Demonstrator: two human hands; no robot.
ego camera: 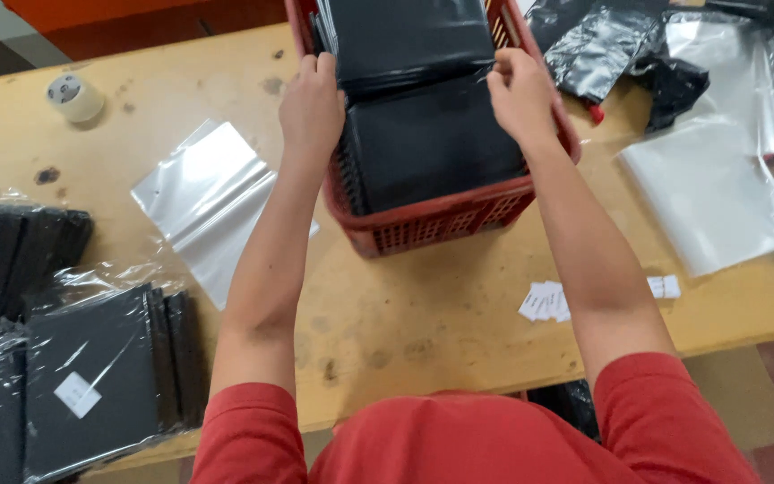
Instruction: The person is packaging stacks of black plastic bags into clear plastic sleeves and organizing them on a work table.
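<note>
Worn tan wooden tabletop [423, 314] carries a red slatted plastic basket [441, 220] at its far edge, packed with upright flat black items in plastic sleeves [432, 143]. My left hand [311, 108] and right hand [521, 90] seem to pinch one sleeve's top corners. Wrapped black stacks [91, 376] sit at the near left corner.

Bare table [423, 314] between basket [441, 220] and body; clear bags [203, 202] left, plastic sheets [718, 193] right.
</note>
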